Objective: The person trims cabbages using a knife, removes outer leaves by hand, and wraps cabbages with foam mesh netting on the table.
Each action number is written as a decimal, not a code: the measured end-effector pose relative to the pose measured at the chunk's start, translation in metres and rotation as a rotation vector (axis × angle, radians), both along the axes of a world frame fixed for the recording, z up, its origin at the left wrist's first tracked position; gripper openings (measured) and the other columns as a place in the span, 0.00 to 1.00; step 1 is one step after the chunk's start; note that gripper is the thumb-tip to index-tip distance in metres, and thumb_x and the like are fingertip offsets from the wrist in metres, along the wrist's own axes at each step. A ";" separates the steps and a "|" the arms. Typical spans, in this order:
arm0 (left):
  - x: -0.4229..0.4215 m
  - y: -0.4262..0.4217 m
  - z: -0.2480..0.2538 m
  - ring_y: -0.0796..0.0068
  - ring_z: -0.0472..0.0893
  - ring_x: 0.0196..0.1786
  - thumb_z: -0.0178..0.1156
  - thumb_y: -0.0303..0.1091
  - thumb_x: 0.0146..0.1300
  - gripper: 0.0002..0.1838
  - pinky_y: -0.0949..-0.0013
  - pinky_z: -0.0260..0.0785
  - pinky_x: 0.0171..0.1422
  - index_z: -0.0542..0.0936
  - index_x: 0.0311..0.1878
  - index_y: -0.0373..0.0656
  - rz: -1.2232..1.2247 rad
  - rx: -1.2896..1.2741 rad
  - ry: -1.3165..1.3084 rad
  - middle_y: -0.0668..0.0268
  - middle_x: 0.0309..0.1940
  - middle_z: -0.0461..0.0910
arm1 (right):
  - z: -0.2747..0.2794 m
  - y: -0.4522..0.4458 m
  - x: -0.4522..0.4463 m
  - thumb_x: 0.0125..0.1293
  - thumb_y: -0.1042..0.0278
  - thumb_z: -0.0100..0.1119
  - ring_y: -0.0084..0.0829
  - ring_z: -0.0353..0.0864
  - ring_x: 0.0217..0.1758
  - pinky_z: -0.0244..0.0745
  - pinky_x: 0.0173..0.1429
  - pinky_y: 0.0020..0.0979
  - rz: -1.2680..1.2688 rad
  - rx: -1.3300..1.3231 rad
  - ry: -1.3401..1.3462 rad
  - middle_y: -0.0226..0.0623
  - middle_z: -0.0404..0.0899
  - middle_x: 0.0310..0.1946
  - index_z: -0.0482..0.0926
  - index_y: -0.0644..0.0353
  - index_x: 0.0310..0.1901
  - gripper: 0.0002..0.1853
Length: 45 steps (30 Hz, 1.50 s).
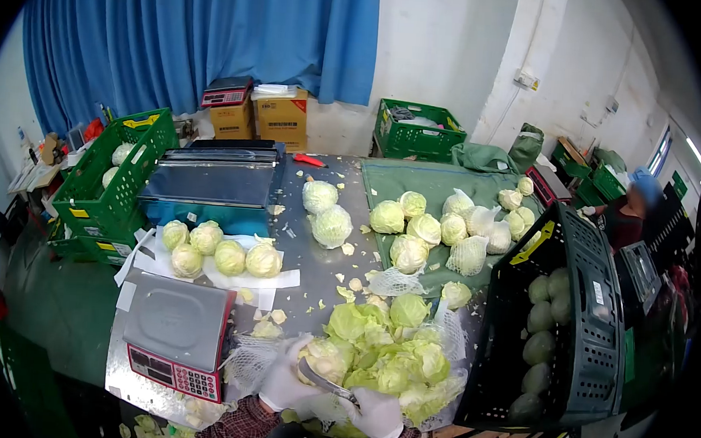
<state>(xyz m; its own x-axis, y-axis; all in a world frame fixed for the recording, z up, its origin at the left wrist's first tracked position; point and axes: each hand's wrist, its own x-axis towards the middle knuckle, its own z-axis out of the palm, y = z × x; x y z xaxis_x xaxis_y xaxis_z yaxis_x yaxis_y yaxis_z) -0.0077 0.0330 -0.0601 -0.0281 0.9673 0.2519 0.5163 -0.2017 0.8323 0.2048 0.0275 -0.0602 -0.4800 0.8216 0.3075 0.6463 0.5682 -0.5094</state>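
Note:
Both hands wear white gloves at the near edge of the metal table. My left hand [283,382] is wrapped round the left side of a pale cabbage [324,355]. Closed round the handle of a curved knife [326,383], my right hand [377,414] sits just to the right, with the blade against the cabbage's lower face. Loose green leaves [398,366] are heaped beside and beyond the hands. White netting [253,362] lies left of my left hand, and more netting is at the right of the leaf pile.
A scale [175,329] stands at the left, with cabbages on paper [286,279] behind it. Netted and bare cabbages rest on green cloth [377,176]. A dark crate [600,339] of cabbages leans at the right; green crates [98,204] stand left. A person [630,216] is far right.

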 end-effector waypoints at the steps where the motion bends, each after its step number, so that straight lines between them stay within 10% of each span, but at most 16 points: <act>1: 0.002 -0.002 0.002 0.53 0.70 0.60 0.80 0.44 0.34 0.51 0.59 0.66 0.64 0.66 0.64 0.42 0.009 -0.002 0.003 0.53 0.57 0.66 | -0.001 -0.001 -0.003 0.58 0.57 0.66 0.38 0.77 0.18 0.71 0.23 0.35 0.004 0.005 -0.011 0.37 0.75 0.17 0.77 0.55 0.32 0.12; 9: 0.003 -0.013 0.016 0.54 0.69 0.62 0.79 0.44 0.37 0.49 0.59 0.65 0.66 0.65 0.63 0.42 -0.012 0.038 0.038 0.54 0.57 0.67 | -0.001 0.006 0.009 0.62 0.55 0.61 0.38 0.76 0.18 0.70 0.24 0.37 -0.086 0.014 0.005 0.37 0.73 0.17 0.75 0.54 0.29 0.12; 10: 0.001 -0.015 0.019 0.54 0.69 0.62 0.79 0.45 0.38 0.49 0.59 0.64 0.67 0.65 0.63 0.42 -0.042 0.030 0.047 0.54 0.56 0.67 | -0.047 0.014 0.042 0.64 0.57 0.58 0.38 0.77 0.19 0.71 0.25 0.36 -0.314 0.020 -0.265 0.38 0.75 0.18 0.77 0.54 0.30 0.11; 13: -0.020 -0.022 0.017 0.54 0.67 0.64 0.79 0.45 0.39 0.49 0.59 0.62 0.69 0.64 0.64 0.41 -0.044 0.084 0.016 0.53 0.58 0.66 | -0.041 0.059 0.127 0.66 0.61 0.54 0.49 0.74 0.25 0.66 0.31 0.46 -0.707 -0.212 0.348 0.50 0.75 0.21 0.77 0.64 0.26 0.15; 14: -0.026 -0.020 0.015 0.54 0.67 0.64 0.79 0.45 0.39 0.49 0.59 0.62 0.69 0.64 0.64 0.41 -0.006 0.096 0.031 0.53 0.58 0.66 | -0.054 0.056 0.147 0.65 0.61 0.55 0.51 0.76 0.28 0.69 0.34 0.43 -0.688 -0.233 0.030 0.53 0.76 0.24 0.78 0.65 0.26 0.16; 15: -0.031 -0.014 0.011 0.56 0.68 0.63 0.79 0.46 0.39 0.49 0.60 0.63 0.68 0.65 0.64 0.41 -0.017 0.056 -0.012 0.53 0.59 0.66 | -0.072 0.055 0.147 0.66 0.63 0.55 0.32 0.66 0.18 0.59 0.25 0.37 -0.470 0.116 -0.029 0.45 0.67 0.15 0.71 0.68 0.23 0.18; 19: -0.083 0.032 -0.007 0.63 0.74 0.58 0.80 0.46 0.37 0.48 0.63 0.66 0.64 0.68 0.62 0.40 0.101 0.035 -0.116 0.55 0.55 0.72 | -0.066 0.039 0.105 0.72 0.59 0.50 0.41 0.78 0.27 0.74 0.35 0.40 -0.471 -0.259 -0.020 0.46 0.80 0.30 0.80 0.65 0.47 0.17; 26: -0.238 0.175 -0.048 0.63 0.78 0.51 0.81 0.35 0.34 0.50 0.65 0.74 0.56 0.64 0.62 0.35 0.619 0.209 -0.534 0.55 0.51 0.75 | -0.045 0.033 0.091 0.69 0.56 0.53 0.50 0.79 0.34 0.74 0.41 0.42 -0.527 -0.419 -0.176 0.55 0.80 0.35 0.79 0.61 0.51 0.18; 32: -0.258 0.224 -0.058 0.53 0.69 0.64 0.81 0.40 0.29 0.51 0.59 0.58 0.72 0.68 0.62 0.38 0.474 0.217 0.311 0.51 0.59 0.71 | -0.076 0.025 0.087 0.65 0.59 0.60 0.45 0.80 0.36 0.75 0.43 0.38 -0.572 -0.323 -0.123 0.53 0.81 0.36 0.78 0.62 0.51 0.18; 35: -0.254 0.242 -0.070 0.56 0.66 0.66 0.81 0.38 0.29 0.52 0.60 0.56 0.73 0.67 0.63 0.38 0.416 0.159 0.464 0.54 0.61 0.69 | -0.046 0.019 0.062 0.65 0.51 0.58 0.46 0.78 0.22 0.72 0.28 0.39 -0.608 -0.292 -0.060 0.47 0.78 0.21 0.81 0.57 0.34 0.16; 45: -0.141 0.238 -0.027 0.49 0.55 0.72 0.72 0.28 0.38 0.43 0.57 0.50 0.75 0.66 0.63 0.38 0.372 0.097 0.728 0.50 0.69 0.57 | -0.039 -0.001 0.093 0.62 0.50 0.62 0.38 0.82 0.29 0.76 0.36 0.32 -0.692 -0.434 0.224 0.40 0.80 0.27 0.80 0.56 0.48 0.20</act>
